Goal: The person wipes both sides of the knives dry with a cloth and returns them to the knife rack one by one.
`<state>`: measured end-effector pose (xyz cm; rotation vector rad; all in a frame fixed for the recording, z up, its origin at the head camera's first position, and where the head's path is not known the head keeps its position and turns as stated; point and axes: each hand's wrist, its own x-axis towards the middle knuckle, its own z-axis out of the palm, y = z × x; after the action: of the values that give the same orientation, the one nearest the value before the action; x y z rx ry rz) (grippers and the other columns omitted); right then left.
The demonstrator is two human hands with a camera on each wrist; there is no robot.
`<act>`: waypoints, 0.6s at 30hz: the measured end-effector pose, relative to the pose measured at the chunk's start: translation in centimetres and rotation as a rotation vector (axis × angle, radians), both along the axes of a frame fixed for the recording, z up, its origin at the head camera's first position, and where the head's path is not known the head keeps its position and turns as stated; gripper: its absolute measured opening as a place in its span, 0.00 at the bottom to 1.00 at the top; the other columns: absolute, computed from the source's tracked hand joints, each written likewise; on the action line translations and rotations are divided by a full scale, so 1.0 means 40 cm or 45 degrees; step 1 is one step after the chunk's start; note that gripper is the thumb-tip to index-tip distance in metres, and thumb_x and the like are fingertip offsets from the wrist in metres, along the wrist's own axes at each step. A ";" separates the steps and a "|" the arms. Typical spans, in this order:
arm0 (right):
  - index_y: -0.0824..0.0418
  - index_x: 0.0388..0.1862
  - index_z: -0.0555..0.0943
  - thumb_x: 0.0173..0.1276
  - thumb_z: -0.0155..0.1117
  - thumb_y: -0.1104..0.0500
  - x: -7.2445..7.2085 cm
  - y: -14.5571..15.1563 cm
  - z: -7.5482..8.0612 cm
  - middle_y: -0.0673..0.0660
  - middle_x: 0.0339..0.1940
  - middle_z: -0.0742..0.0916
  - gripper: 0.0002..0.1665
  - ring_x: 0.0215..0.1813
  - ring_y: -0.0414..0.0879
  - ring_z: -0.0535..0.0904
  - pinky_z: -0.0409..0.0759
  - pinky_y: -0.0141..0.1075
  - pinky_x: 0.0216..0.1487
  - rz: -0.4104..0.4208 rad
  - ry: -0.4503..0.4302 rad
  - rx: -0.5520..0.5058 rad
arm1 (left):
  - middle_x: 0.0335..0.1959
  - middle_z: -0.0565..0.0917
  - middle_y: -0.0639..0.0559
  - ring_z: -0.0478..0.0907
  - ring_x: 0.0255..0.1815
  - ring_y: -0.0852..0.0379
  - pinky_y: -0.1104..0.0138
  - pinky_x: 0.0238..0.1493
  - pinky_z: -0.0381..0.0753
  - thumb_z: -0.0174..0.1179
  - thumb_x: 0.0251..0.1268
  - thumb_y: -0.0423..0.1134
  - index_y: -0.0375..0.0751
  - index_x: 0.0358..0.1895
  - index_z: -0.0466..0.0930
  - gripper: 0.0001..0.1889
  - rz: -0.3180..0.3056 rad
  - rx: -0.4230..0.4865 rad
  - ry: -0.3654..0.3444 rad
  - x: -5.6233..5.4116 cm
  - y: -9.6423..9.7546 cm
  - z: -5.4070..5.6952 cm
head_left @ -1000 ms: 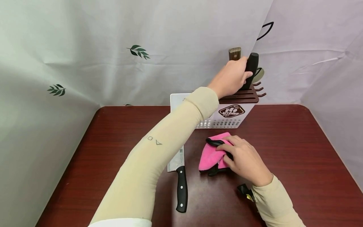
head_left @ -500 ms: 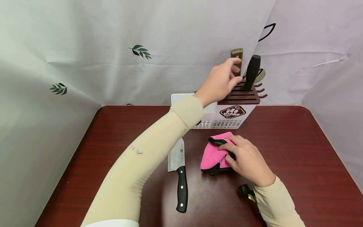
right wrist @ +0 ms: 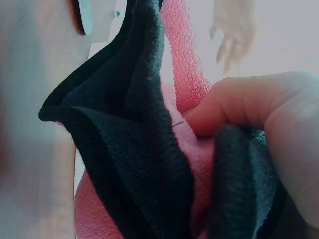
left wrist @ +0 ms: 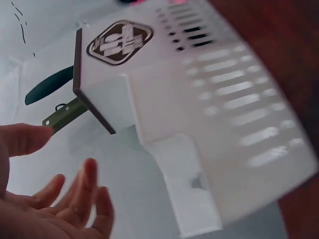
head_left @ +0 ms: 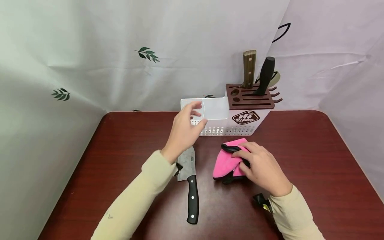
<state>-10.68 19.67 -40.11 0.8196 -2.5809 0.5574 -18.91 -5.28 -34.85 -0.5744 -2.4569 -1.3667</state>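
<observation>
My left hand (head_left: 184,130) hangs in the air with relaxed, parted fingers and holds nothing, in front of the left part of the white knife holder (head_left: 211,125). In the holder's brown slotted top stand a wooden-handled knife (head_left: 249,70) and a black-handled knife (head_left: 265,76). Under the left wrist a cleaver (head_left: 192,193) lies on the table, black handle toward me. My right hand (head_left: 261,165) grips a crumpled pink cloth (head_left: 225,163) with black edging. In the right wrist view the thumb presses into the folds of the cloth (right wrist: 144,164).
Brown hooks (head_left: 277,96) stick out from the holder's right side. A small black object with a yellow mark (head_left: 261,201) lies beside the right sleeve. The dark red table (head_left: 300,150) meets pale curtains (head_left: 99,50) behind and at both sides.
My left hand has let go of the black-handled knife, which stands in the holder, and has drawn back down and left. The right hand still holds the cloth in nearly the same spot.
</observation>
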 end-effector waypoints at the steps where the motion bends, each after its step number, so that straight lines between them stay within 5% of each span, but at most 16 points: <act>1: 0.54 0.40 0.89 0.51 0.67 0.69 0.000 0.000 0.001 0.52 0.43 0.84 0.18 0.44 0.50 0.79 0.78 0.48 0.41 -0.001 0.001 -0.001 | 0.60 0.79 0.45 0.80 0.51 0.54 0.56 0.55 0.76 0.65 0.64 0.34 0.36 0.68 0.71 0.28 0.016 -0.014 -0.018 0.019 -0.011 -0.013; 6: 0.54 0.40 0.89 0.51 0.66 0.69 -0.001 0.000 0.002 0.52 0.42 0.84 0.18 0.43 0.49 0.79 0.78 0.47 0.40 0.005 0.005 0.000 | 0.56 0.80 0.46 0.79 0.52 0.50 0.56 0.51 0.77 0.68 0.62 0.34 0.36 0.66 0.73 0.28 0.088 -0.134 -0.124 0.110 -0.057 -0.077; 13: 0.54 0.40 0.89 0.52 0.67 0.69 -0.002 0.004 0.005 0.52 0.43 0.84 0.18 0.42 0.50 0.78 0.77 0.47 0.40 -0.011 -0.013 0.017 | 0.56 0.79 0.45 0.80 0.49 0.51 0.56 0.46 0.79 0.72 0.58 0.34 0.36 0.63 0.75 0.29 0.172 -0.329 -0.026 0.211 -0.079 -0.139; 18: 0.54 0.40 0.89 0.51 0.66 0.69 0.000 0.005 0.005 0.52 0.42 0.84 0.18 0.43 0.50 0.78 0.77 0.47 0.40 -0.013 -0.009 0.012 | 0.48 0.79 0.42 0.80 0.39 0.48 0.55 0.38 0.79 0.73 0.57 0.38 0.34 0.62 0.74 0.30 0.209 -0.515 -0.049 0.277 -0.080 -0.182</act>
<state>-10.66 19.87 -39.89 0.8091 -2.5943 0.5459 -7.82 -8.47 -42.13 -0.4181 -2.7592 -0.8294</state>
